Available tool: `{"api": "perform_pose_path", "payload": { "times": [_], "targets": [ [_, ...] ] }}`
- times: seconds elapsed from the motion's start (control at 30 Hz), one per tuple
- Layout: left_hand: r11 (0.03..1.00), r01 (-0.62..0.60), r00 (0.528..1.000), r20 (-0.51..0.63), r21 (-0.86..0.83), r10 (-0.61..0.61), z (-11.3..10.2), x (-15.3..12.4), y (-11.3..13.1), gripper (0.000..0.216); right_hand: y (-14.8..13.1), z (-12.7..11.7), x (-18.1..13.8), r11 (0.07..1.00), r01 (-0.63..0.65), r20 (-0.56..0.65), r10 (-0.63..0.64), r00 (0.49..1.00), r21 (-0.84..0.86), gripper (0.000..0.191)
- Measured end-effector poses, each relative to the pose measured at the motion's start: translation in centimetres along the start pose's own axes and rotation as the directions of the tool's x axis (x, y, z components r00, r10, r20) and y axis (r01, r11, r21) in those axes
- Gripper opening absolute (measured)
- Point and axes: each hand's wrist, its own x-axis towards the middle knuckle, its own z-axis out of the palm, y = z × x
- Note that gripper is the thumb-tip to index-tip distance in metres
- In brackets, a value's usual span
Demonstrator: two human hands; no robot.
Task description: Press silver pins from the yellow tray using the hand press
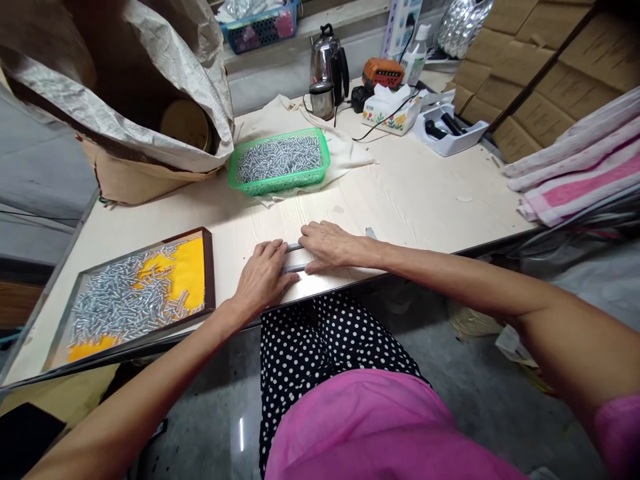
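Note:
My left hand (263,272) and my right hand (331,245) are close together at the front edge of the table. Both are closed round a small flat grey metal piece (294,269), with thumbs on the near side and fingers on the far side. Two parallel grey edges show between the hands; the ends are hidden under my fingers. To the left of my left hand lies a dark-rimmed tray (209,273) lined in yellow, with many small silvery metal pins (125,293) spread in it. Just beyond my right wrist is a small grey piece (371,233).
A green plastic basket (280,183) full of similar metal pins stands on a cloth behind my hands. At back left gapes a large sack (165,80). A steel kettle (327,60), tissue box (393,110) and white tray (450,141) line the back; cardboard (555,73) leans at right.

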Motion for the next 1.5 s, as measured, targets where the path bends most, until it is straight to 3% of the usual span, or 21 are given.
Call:
{"api": "perform_pose_path", "payload": {
  "times": [0.07, 0.2, 0.4, 0.53, 0.63, 0.77, 0.87, 0.97, 1.13, 1.23, 1.33, 1.5],
  "targets": [
    [0.996, -0.084, 0.995, 0.046, -0.015, 0.085, 0.6, 1.5, -0.5, 0.054, -0.2, -0.1, 0.1, 0.999, -0.028, 0.009, 0.028, 1.000, 0.018, 0.044],
    [0.989, -0.130, 0.983, 0.120, -0.072, 0.138, 1.0, 2.8, -1.5, 0.051, -0.5, 0.1, -0.1, 0.996, -0.069, 0.024, 0.067, 0.997, 0.063, 0.042],
    [0.977, -0.108, 0.994, 0.004, -0.184, 0.111, 1.6, 1.8, -1.1, 0.028, -1.0, 2.5, 0.0, 0.989, -0.049, -0.057, 0.057, 0.997, 0.139, 0.023],
    [0.983, -0.073, 0.997, 0.000, -0.171, 0.074, 1.8, 2.0, -0.8, 0.025, -1.0, 3.6, 0.2, 0.991, -0.023, -0.086, 0.035, 0.996, 0.132, 0.021],
    [0.991, -0.056, 0.998, -0.002, -0.121, 0.056, 1.8, 2.0, -0.5, 0.027, -0.1, 3.1, 0.0, 0.994, -0.045, -0.125, 0.057, 0.990, 0.101, 0.027],
    [0.998, 0.019, 0.993, -0.116, -0.053, -0.025, 2.8, 0.5, 1.5, 0.039, 2.4, 1.6, 0.0, 0.988, -0.051, -0.101, 0.066, 0.993, 0.143, 0.048],
    [0.999, 0.009, 0.987, -0.158, -0.045, -0.016, 4.2, -1.1, 4.0, 0.046, 3.6, 1.2, 1.1, 0.984, -0.114, -0.112, 0.130, 0.985, 0.136, 0.038],
    [0.996, -0.023, 0.992, -0.129, -0.081, 0.013, 5.0, -1.8, 5.8, 0.049, 4.1, 1.4, 3.0, 0.991, -0.130, -0.133, 0.134, 0.982, 0.035, 0.027],
    [0.987, 0.012, 0.994, -0.108, -0.162, -0.030, 4.6, -1.2, 6.0, 0.047, 2.9, 0.6, 6.2, 0.983, -0.159, -0.146, 0.145, 0.979, -0.091, 0.023],
    [0.977, -0.014, 0.992, -0.127, -0.211, -0.013, 4.7, -0.8, 5.6, 0.049, -0.3, -0.2, 6.7, 0.989, 0.028, -0.137, -0.049, 0.989, -0.146, 0.026],
    [0.961, -0.008, 0.992, -0.125, -0.277, -0.028, 5.4, -0.8, 5.2, 0.051, -4.4, -0.3, 7.0, 0.927, 0.320, -0.060, -0.338, 0.939, -0.196, 0.020],
    [0.943, -0.008, 0.995, -0.097, -0.332, -0.026, 6.3, -1.1, 5.1, 0.052, -6.9, 0.3, 7.6, 0.850, 0.464, 0.034, -0.471, 0.881, -0.250, 0.019]
  ]
}}
